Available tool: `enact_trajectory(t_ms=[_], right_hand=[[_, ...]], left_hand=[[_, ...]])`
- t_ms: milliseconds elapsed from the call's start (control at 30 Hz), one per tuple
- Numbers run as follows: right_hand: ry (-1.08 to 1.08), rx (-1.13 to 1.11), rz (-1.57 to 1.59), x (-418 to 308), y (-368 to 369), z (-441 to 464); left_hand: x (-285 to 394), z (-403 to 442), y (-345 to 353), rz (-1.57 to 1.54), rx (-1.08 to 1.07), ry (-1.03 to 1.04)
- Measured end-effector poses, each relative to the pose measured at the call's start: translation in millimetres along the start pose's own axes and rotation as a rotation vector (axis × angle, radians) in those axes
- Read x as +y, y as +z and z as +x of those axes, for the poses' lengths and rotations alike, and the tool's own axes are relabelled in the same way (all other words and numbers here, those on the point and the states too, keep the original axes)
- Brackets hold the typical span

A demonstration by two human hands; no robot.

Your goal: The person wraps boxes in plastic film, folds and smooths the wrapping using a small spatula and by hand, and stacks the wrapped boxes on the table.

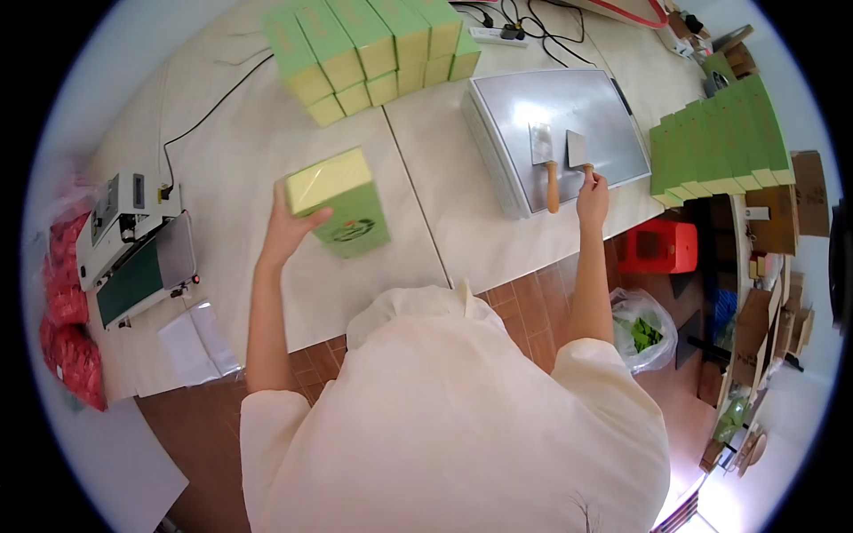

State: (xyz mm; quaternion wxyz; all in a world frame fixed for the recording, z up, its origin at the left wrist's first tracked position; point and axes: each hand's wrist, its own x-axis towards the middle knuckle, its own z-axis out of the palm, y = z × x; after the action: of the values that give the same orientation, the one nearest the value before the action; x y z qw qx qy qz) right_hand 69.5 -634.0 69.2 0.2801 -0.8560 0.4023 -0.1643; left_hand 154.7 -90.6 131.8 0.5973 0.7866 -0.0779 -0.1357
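My left hand grips a green and pale yellow box by its left side, fingers at the back and thumb across the front. The box appears wrapped in clear film and has a round emblem on its green face. My right hand is closed on the wooden handle of a scraper, whose flat metal blade points away from me. Beside it, a second scraper lies on the shiny metal-topped plate unit. The held scraper is over that same plate; whether its blade touches is unclear.
Stacked green boxes stand at the back of the table. A row of green boxes is at the right. A sealing machine and clear bags lie left. Cables run to a power strip. A red stool stands below.
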Motion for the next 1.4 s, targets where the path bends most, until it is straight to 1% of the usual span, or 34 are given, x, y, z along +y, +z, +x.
enact_trajectory(t_ms=[67, 100, 133, 167, 200, 267, 300, 333, 367, 400, 433, 467, 500, 533, 567, 600, 633, 667, 700, 767, 800, 833, 867, 900, 933, 967, 1033, 1100, 1167, 1233, 1267, 1300, 1333, 1400], right_hand=[[-0.032, 0.026, -0.007, -2.3, 8.9, -7.0], [-0.061, 0.065, -0.028, -2.3, 12.1, -11.5], [-0.296, 0.269, -0.32, -1.3, 18.4, -20.9], [-0.389, 0.259, -0.252, -25.4, 12.7, -34.6], [-0.479, 0.249, -0.186, -53.7, 9.5, -53.4], [-0.606, -0.086, 0.134, -73.0, 26.3, -95.4], [-0.59, -0.278, 0.27, -99.9, 27.5, -131.4], [-0.524, -0.495, 0.466, -116.0, 34.4, -156.6], [-0.617, -0.552, 0.505, -127.2, 41.0, -176.2], [-0.519, -0.58, 0.638, -148.0, 36.2, -197.4], [-0.417, -0.612, 0.772, -163.3, 28.7, -212.4], [-0.416, -0.623, 0.777, -162.8, 28.7, -217.9], [-0.257, -0.6, 0.775, -162.9, 29.1, -221.8], [-0.102, -0.572, 0.768, -163.3, 29.6, -223.8], [-0.107, -0.579, 0.767, -160.4, 30.8, -223.1], [-0.174, -0.575, 0.714, -155.7, 31.5, -221.1], [-0.239, -0.573, 0.659, -152.1, 31.4, -221.2], [-0.267, -0.623, 0.632, -150.7, 31.5, -223.9], [-0.269, -0.63, 0.632, -154.2, 29.6, -227.6], [-0.494, -0.67, 0.667, -166.6, 25.4, -234.4], [-0.494, -0.743, 0.704, -171.8, 25.5, -236.7], [-0.494, -0.751, 0.703, -176.0, 26.9, -237.3], [-0.601, -0.774, 0.72, -180.7, 30.1, -235.8], [-0.707, -0.795, 0.737, -186.6, 33.8, -234.0], [-0.727, -0.861, 0.751, -194.6, 36.7, -231.8], [-0.726, -0.87, 0.752, -198.0, 44.4, -230.8], [-0.796, -0.908, 0.665, -200.7, 60.6, -231.4], [-0.793, -0.894, 0.622, -201.5, 67.8, -234.2], [-0.777, -0.874, 0.564, -199.9, 68.8, -232.5], [-0.965, -0.672, 0.416, -201.9, 60.1, -220.8], [-0.954, -0.654, 0.395, -198.5, 54.5, -208.5], [-0.957, -0.512, 0.301, -192.8, 47.2, -193.0], [-0.96, -0.375, 0.21, -185.7, 40.9, -176.8], [-0.884, -0.111, 0.067, -150.6, 38.7, -129.4]], left_hand=[[4.4, 12.0, 20.6, -0.001, 0.131, -0.007], [11.2, 13.4, 33.4, 0.007, 0.14, -0.006], [18.4, 15.5, 49.7, 0.001, 0.218, -0.027], [24.9, 18.0, 66.3, -0.008, 0.294, -0.048], [28.5, 18.2, 82.3, -0.007, 0.299, -0.047], [30.6, 9.4, 115.2, -0.008, 0.483, -0.019], [33.8, 2.3, 131.7, -0.006, 0.479, -0.019], [37.1, -7.0, 147.7, 0.087, 0.483, 0.029], [38.6, -16.4, 160.4, 0.179, 0.491, 0.076], [34.5, -24.9, 170.9, 0.182, 0.496, 0.072], [26.7, -34.1, 179.3, 0.261, 0.425, 0.248], [22.0, -43.7, 181.4, 0.341, 0.347, 0.422], [21.5, -52.7, 177.2, 0.265, 0.265, 0.448], [15.6, -62.0, 171.1, 0.189, 0.157, 0.313], [9.3, -67.4, 164.4, 0.109, 0.05, 0.18], [7.6, -65.9, 158.5, 0.107, 0.058, 0.178], [5.9, -63.4, 152.8, -0.065, 0.214, 0.135], [4.4, -60.5, 146.7, -0.236, 0.369, 0.093], [11.1, -55.7, 137.8, -0.236, 0.376, 0.09], [38.3, -47.7, 116.6, -0.559, 0.418, -0.077], [44.3, -49.6, 109.2, -0.559, 0.424, -0.077], [48.6, -53.1, 102.7, -0.492, 0.467, -0.053], [51.6, -57.2, 97.0, -0.425, 0.51, -0.032], [54.5, -60.1, 90.8, -0.423, 0.517, -0.038], [57.0, -62.0, 84.9, -0.409, 0.557, -0.013], [57.4, -63.4, 81.0, -0.395, 0.595, 0.013], [47.2, -62.6, 76.2, -0.373, 0.628, 0.003], [35.6, -59.0, 68.5, -0.244, 0.644, -0.042], [40.4, -58.2, 60.6, -0.252, 0.632, -0.073], [45.3, -54.9, 54.2, -0.272, 0.594, -0.102], [42.5, -51.8, 49.1, -0.187, 0.618, -0.04], [42.8, -48.3, 50.1, -0.104, 0.643, 0.023], [51.1, -46.9, 53.8, -0.118, 0.624, 0.025], [74.8, -50.6, 51.2, 0.222, 0.625, 0.186]])
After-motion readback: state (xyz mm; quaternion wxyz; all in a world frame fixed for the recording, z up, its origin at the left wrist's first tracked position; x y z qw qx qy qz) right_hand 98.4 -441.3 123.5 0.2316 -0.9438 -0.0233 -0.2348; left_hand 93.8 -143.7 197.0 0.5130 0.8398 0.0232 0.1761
